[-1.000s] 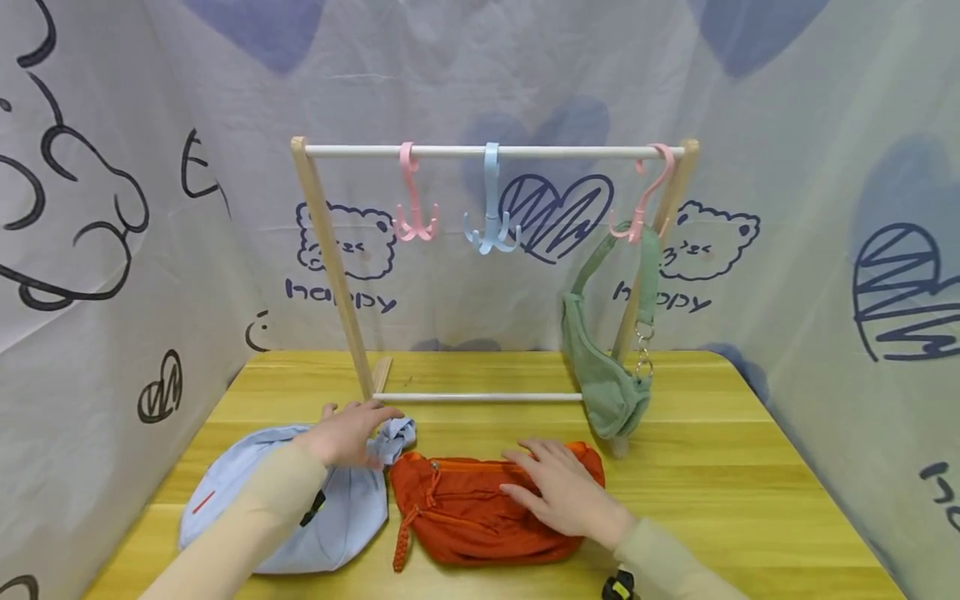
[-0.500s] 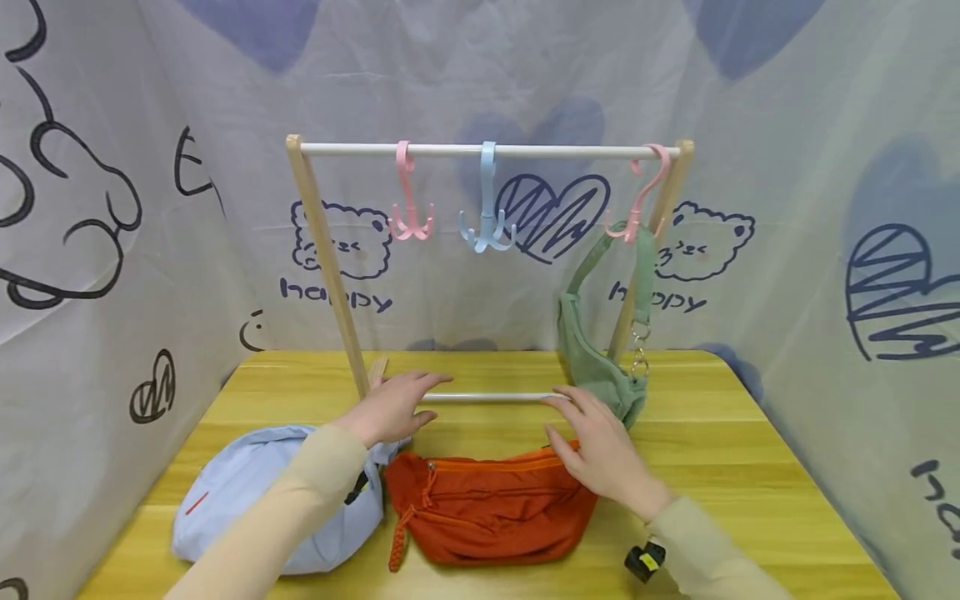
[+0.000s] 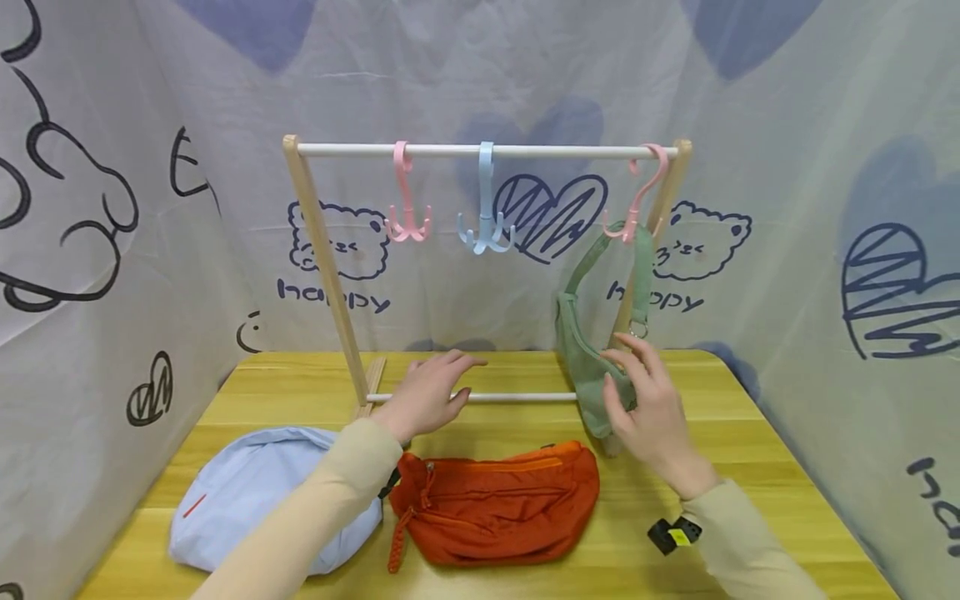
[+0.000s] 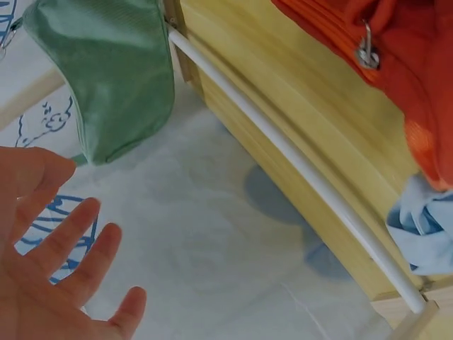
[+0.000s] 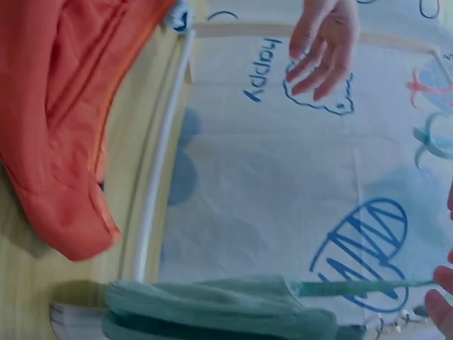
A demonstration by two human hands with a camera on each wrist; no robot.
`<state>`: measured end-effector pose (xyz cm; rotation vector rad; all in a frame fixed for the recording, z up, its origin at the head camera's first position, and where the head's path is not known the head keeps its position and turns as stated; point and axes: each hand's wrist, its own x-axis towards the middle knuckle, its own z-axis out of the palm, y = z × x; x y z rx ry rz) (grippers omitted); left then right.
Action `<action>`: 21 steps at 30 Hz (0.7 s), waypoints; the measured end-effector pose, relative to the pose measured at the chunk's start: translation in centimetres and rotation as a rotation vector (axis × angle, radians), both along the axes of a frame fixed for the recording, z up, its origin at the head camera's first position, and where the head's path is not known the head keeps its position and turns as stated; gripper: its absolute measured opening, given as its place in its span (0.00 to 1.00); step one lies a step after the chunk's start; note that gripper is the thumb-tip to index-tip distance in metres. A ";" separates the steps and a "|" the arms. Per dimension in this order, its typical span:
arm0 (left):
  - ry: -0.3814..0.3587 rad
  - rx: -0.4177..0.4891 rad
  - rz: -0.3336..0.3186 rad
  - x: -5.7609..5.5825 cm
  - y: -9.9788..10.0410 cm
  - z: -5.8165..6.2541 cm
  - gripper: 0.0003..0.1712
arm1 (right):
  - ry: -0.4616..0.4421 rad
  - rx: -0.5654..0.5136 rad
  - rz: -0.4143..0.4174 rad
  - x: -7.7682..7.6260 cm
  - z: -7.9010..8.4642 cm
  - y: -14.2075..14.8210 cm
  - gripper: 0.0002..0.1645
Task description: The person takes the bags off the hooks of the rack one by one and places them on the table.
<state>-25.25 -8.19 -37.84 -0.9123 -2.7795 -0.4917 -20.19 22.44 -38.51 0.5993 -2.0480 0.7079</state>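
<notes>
A green shoulder bag hangs by its strap from the right pink hook. My right hand is raised in front of it with bent fingers spread, covering part of the bag and its chain. In the right wrist view, fingertips show near the strap; whether they touch it I cannot tell. Holding nothing, my left hand hovers before the rack's lower bar, fingers apart. Below the hands lies a red-orange waist bag with a braided zipper pull. A pale blue bag lies left of it, partly behind my left sleeve.
A wooden rack with white bars stands at the back of the yellow wood-grain table. Another pink hook and a blue hook hang from its top bar. Printed curtains surround the table.
Both hands have risen off the bags on the table and moved right. The right hand has come up to the green bag; the left has left the pale blue bag's strap.
</notes>
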 end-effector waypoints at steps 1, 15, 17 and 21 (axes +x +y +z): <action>0.010 0.002 0.000 0.0 0.2 0.0 0.27 | 0.017 -0.027 -0.006 0.0 0.1 0.2 0.16; 0.082 0.027 -0.071 0.3 2.8 -0.9 0.24 | -0.207 -0.232 -0.060 -0.6 -2.0 2.1 0.16; 0.069 0.018 -0.069 0.5 3.1 -0.9 0.24 | -0.271 -0.245 -0.036 -0.6 -2.3 2.0 0.17; 0.041 0.013 -0.063 0.7 3.9 -1.0 0.25 | -0.360 -0.287 0.034 -0.4 -2.8 1.6 0.17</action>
